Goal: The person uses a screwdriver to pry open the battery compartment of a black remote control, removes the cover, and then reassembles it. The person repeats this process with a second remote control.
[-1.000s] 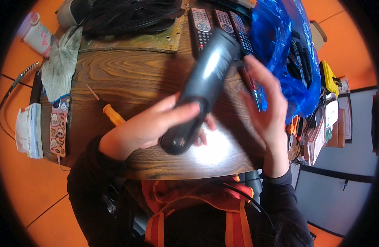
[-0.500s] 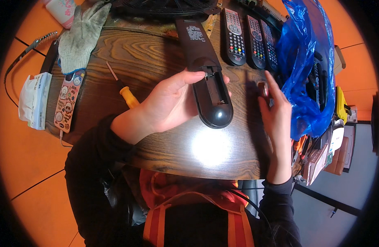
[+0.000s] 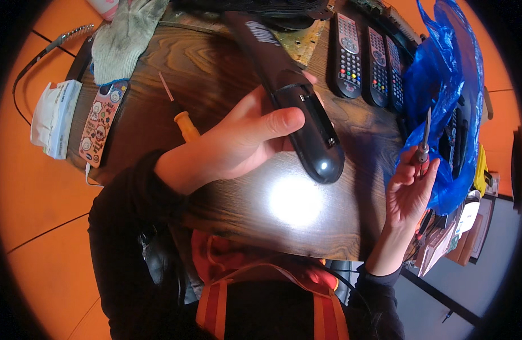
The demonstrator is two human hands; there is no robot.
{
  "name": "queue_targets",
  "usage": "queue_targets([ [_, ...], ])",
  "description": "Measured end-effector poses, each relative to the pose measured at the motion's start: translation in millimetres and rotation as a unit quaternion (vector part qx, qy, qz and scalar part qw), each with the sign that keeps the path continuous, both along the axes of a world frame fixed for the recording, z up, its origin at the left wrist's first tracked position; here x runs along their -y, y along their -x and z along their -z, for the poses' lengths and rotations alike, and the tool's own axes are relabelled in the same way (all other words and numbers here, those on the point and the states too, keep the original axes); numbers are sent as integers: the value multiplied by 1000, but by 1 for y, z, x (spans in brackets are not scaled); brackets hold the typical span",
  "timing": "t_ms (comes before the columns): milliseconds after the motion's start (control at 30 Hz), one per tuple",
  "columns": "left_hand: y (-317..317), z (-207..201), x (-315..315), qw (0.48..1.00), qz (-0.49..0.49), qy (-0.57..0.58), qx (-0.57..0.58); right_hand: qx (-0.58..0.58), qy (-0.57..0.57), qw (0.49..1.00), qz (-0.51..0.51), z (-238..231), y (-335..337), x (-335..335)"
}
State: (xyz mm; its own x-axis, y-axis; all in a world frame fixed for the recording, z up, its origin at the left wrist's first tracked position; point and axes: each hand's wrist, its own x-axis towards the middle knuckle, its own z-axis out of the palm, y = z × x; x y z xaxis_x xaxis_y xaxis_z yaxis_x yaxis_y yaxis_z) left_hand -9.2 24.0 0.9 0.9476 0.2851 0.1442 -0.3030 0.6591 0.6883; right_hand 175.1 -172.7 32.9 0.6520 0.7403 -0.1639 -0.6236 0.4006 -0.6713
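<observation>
A long black remote control (image 3: 320,161) is tilted in my left hand (image 3: 255,133), its back turned up. My thumb lies along the side of its uncovered battery compartment (image 3: 317,116), where metal contacts show and no batteries are seen. My right hand (image 3: 411,195), out by the blue plastic bag (image 3: 442,68), is closed on a slim pointed metal tool (image 3: 426,133) with a reddish handle; its exact kind is unclear. A yellow-handled screwdriver (image 3: 186,126) lies on the table just beyond my left wrist.
Several more remotes (image 3: 348,56) lie face up at the back right. To the left are a work glove (image 3: 122,45), a phone in a patterned case (image 3: 102,124) and a tissue pack (image 3: 57,119). A bright light spot falls on the wooden table (image 3: 244,209).
My right hand has moved right, toward the bag, and turned so the tool's metal point shows. The remote has tilted and shifted slightly right in my left hand. The whole view has shifted.
</observation>
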Motion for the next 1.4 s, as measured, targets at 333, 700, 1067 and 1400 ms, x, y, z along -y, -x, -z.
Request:
queue_targets([
  [333,-3,7,-3,996,-83,24,-21,-85,115,985,-99,1,20,-9],
  [700,-4,6,6,989,-124,-36,-72,153,98,977,-113,3,22,-3],
  [1067,-2,3,1,989,-124,56,-49,325,94,939,-63,-1,25,0],
  [1400,-2,6,0,980,-157,-120,-36,481,96,871,41,-2,27,2],
])
